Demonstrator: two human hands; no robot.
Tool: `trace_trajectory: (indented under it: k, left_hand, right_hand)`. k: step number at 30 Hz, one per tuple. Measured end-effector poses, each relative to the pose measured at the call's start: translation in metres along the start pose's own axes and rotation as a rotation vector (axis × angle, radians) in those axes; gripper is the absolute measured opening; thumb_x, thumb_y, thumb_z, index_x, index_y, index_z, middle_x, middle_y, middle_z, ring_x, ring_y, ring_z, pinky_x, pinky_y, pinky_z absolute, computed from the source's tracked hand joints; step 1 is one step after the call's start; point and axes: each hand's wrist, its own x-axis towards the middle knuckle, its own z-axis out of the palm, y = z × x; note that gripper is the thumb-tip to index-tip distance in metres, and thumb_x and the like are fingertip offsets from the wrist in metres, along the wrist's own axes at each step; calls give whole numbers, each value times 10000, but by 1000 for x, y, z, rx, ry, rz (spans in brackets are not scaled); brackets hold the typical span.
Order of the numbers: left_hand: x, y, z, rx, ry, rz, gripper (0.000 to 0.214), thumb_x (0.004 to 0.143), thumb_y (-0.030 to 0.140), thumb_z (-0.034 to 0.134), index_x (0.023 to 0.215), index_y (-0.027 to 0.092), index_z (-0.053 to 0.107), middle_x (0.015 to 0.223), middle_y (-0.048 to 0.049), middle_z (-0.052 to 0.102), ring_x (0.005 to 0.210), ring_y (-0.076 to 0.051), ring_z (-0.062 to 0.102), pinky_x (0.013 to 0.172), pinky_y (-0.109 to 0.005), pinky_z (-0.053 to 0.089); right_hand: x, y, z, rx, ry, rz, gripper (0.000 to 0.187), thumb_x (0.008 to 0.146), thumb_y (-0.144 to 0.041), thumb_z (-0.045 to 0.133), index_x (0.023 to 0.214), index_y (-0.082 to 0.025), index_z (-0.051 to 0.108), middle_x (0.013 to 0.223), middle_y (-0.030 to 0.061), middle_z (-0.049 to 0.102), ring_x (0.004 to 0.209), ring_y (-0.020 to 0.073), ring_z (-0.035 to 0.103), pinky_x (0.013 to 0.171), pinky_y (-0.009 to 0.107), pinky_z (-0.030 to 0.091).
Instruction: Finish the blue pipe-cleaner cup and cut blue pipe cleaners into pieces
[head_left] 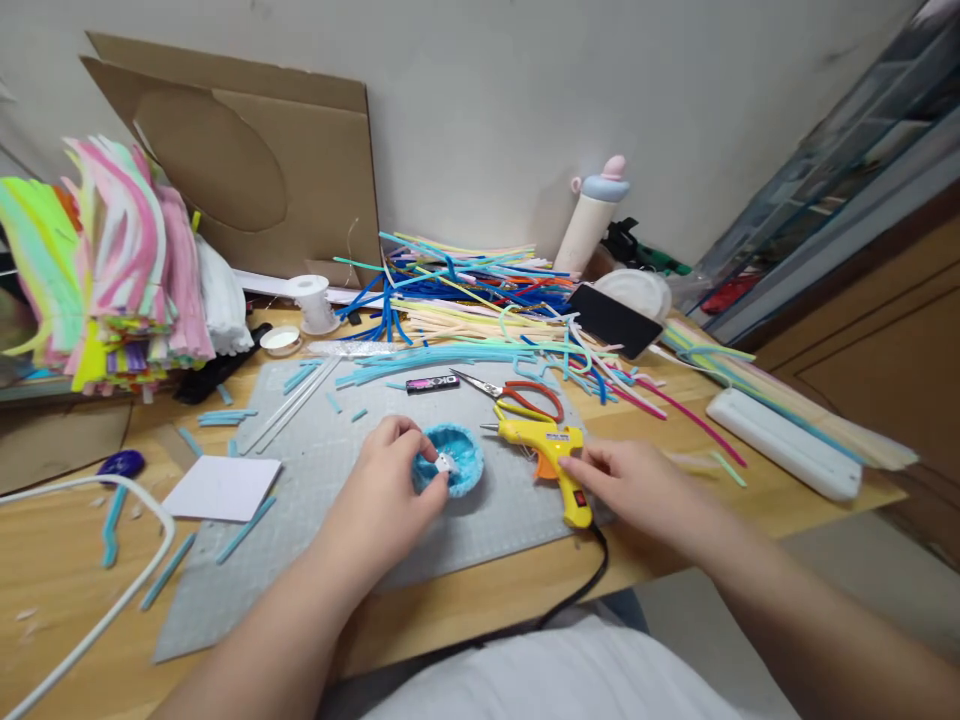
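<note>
My left hand (pixel 394 475) pinches a small white piece (pixel 445 463) with dark specks between thumb and fingers. The piece is over the hollow of a fuzzy light-blue bowl (pixel 471 462), whose left side is partly hidden by my fingers. A yellow hot glue gun (pixel 551 450) with an orange trigger points left over the grey cutting mat (pixel 300 570). My right hand (pixel 626 480) is closed at its handle, thumb against the side; the other fingers are partly hidden. Red-and-yellow-handled pliers (pixel 525 393) lie just beyond the gun.
Pipe cleaners (pixel 465 290) in many colours spread along the back, with thick bundles (pixel 135 270) at left. A bottle (pixel 592 215), a black phone-like slab (pixel 615 320) and a white power strip (pixel 784 440) stand or lie at right. A white cable (pixel 157 500) loops at left; the gun's black cord (pixel 600 560) hangs near the front edge.
</note>
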Motion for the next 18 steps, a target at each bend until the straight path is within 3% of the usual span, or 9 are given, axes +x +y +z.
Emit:
trace_trajectory:
  k: [2, 4, 6, 8, 11, 15, 18]
  left_hand:
    - [-1, -1, 0, 3, 2, 6, 71, 765, 251, 522, 790, 192, 553, 959, -47, 498, 947, -214, 521, 857, -370, 424]
    - [-1, -3, 0, -1, 9, 3, 82, 766, 260, 520, 795, 191, 554, 957, -45, 499, 914, -206, 533, 830, -359, 434]
    - [0, -5, 1, -25, 8, -7, 94, 772, 269, 515, 805, 188, 551, 955, -42, 498, 837, -185, 546, 773, -339, 450]
    - [1, -8, 1, -65, 3, -30, 105, 777, 281, 513, 803, 184, 547, 947, -41, 499, 781, -171, 548, 705, -317, 461]
    - [2, -10, 0, -117, -10, -50, 113, 768, 288, 531, 782, 179, 556, 929, -45, 506, 829, -185, 549, 684, -308, 465]
    - [1, -7, -7, -207, -14, -36, 85, 765, 268, 542, 768, 185, 559, 962, -47, 509, 931, -197, 538, 682, -289, 474]
    - [-1, 2, -17, -320, 18, -32, 59, 780, 248, 533, 796, 194, 548, 1054, -53, 487, 1020, -196, 515, 692, -274, 479]
  right_hand:
    - [-6, -17, 3, 48, 46, -94, 371, 815, -486, 530, 632, -164, 557, 575, -7, 524, 502, 93, 462, 438, 202, 321]
    - [-12, -37, 13, 308, -104, -82, 295, 843, -426, 491, 946, -164, 580, 778, 25, 596, 536, 95, 518, 429, 197, 380]
    - [-15, -52, 29, 485, -264, -40, 466, 822, -376, 529, 1244, -195, 445, 1040, 84, 595, 615, 112, 584, 410, 194, 418]
    - [-13, -59, 46, 580, -324, -3, 638, 805, -321, 571, 1374, -222, 299, 1160, 113, 556, 680, 121, 610, 461, 206, 472]
    - [-4, -62, 64, 805, -303, 66, 666, 803, -257, 584, 1387, -222, 266, 1183, 106, 533, 757, 124, 618, 617, 257, 535]
    - [2, -66, 68, 1147, -384, 47, 338, 820, -306, 595, 1128, -193, 517, 947, 42, 614, 811, 140, 624, 748, 300, 523]
    - [2, -73, 63, 1325, -477, -16, 195, 843, -344, 578, 968, -197, 555, 905, 20, 622, 778, 138, 620, 712, 299, 520]
